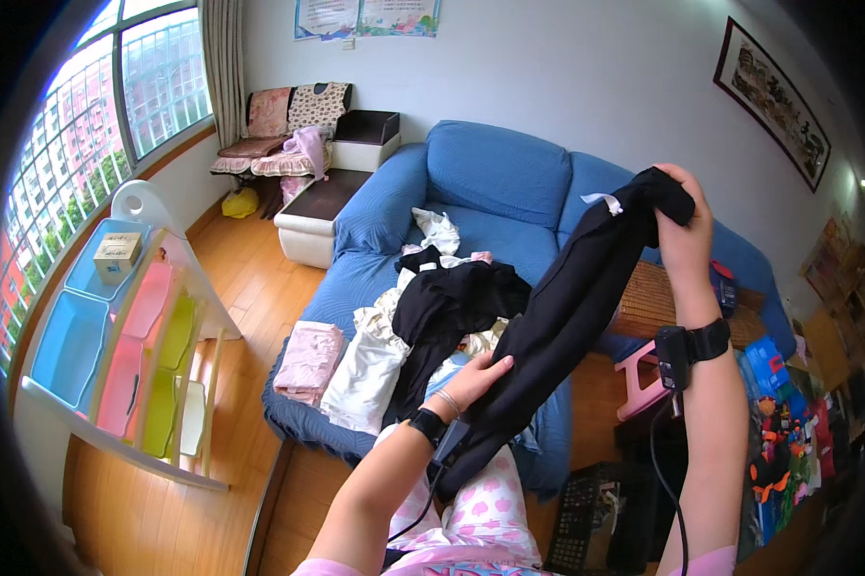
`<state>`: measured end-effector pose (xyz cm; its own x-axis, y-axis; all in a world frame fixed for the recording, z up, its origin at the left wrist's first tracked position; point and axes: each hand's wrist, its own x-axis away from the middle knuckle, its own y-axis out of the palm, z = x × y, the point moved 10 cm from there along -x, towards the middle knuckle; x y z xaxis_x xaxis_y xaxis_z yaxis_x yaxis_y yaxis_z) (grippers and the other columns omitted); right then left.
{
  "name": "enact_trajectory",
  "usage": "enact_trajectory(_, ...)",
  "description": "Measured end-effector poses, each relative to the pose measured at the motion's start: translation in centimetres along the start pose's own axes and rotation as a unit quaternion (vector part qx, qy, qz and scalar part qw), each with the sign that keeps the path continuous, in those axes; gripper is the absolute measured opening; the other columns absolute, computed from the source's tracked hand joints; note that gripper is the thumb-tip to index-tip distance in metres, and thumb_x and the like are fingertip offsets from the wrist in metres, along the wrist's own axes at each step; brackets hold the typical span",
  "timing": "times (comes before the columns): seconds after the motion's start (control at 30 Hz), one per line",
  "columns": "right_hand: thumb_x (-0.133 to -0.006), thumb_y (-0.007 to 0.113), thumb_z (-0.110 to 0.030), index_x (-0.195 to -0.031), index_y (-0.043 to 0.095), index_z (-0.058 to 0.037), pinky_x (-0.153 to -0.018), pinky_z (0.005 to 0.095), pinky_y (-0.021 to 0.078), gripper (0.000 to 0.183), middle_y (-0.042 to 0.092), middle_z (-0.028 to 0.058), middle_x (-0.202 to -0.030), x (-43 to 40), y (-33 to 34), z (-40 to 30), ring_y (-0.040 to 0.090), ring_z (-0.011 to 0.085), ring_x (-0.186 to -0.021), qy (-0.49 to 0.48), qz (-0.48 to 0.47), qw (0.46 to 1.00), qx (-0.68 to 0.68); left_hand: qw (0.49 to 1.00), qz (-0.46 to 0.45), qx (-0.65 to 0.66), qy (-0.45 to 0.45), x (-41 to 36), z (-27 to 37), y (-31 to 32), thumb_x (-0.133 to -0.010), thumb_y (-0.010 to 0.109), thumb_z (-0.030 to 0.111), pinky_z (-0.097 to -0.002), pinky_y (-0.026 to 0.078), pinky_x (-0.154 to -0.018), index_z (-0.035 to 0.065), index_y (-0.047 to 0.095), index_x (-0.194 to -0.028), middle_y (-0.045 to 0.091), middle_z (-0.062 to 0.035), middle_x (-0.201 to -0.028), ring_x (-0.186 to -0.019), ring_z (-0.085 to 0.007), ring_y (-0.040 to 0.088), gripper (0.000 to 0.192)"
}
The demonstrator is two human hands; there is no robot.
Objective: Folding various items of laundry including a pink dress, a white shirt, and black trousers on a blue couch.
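Observation:
A pair of black trousers (558,302) is stretched diagonally in front of me, with a white tag near its upper end. My right hand (684,201) is raised and grips that upper end, the fabric bunched under the fingers. Lower down, my left hand (479,381) lies against the edge of the black cloth, thumb on top; its fingertips are partly hidden. Behind the trousers, on the blue sofa, are a crumpled black garment (454,302), a white folded garment (364,367) and a pink folded garment (308,360). A white cloth (436,230) lies farther back.
The blue sofa (497,169) spans the middle. At left stands a storage rack (173,266) with coloured bins. A pink stool (637,381), a black basket (583,518) and a heap of toys (785,439) are at right. A side cabinet (303,230) adjoins the sofa's armrest.

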<state>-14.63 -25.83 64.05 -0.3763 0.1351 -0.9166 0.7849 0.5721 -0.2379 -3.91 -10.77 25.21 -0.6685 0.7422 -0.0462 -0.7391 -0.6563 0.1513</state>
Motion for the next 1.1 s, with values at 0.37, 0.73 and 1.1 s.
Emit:
enact_trajectory(0.37, -0.083, 0.064, 0.008, -0.109, 0.065, -0.0022, -0.087, 0.0261, 0.0488, 0.028, 0.068, 0.004, -0.101, 0.6, -2.2, 1.6, 0.063, 0.0133, -0.095, 0.02, 0.009, 1.0, 0.016, 0.912, -0.176, 0.304, -0.21, 2.0, 1.5, 5.4, -0.099, 0.045, 0.056, -0.0368, 0.043, -0.105, 0.0157, 0.04, -0.148, 0.053, -0.0046, -0.141, -0.123, -0.0196, 0.055, 0.064)
enact_trajectory(0.73, -0.081, 0.06, 0.011, -0.11, 0.064, -0.0027, -0.088, 0.0269, 0.0489, 0.033, 0.068, 0.0049, -0.103, -0.4, -5.1, 0.6, 0.064, 0.0152, -0.098, 0.017, 0.042, 0.999, -0.001, 0.892, -0.138, 0.36, -0.235, 3.6, 3.7, 7.5, -0.103, 0.042, 0.049, -0.0352, 0.049, -0.099, 0.0078, 0.055, -0.135, 0.064, -0.0094, -0.128, -0.113, -0.0207, 0.063, 0.054)
enact_trajectory(1.1, -0.08, 0.065, 0.008, -0.109, 0.065, -0.0035, -0.087, 0.0285, 0.0491, 0.031, 0.069, 0.0067, -0.099, 1.5, -6.2, 2.7, 0.064, 0.0166, -0.096, 0.027, 0.024, 0.994, 0.108, 0.961, 0.244, 0.018, 0.132, 6.6, 17.2, -3.3, -0.096, 0.06, 0.045, -0.027, 0.048, -0.075, -0.0001, 0.063, -0.112, 0.067, -0.0027, -0.094, -0.083, -0.0119, 0.06, 0.048)
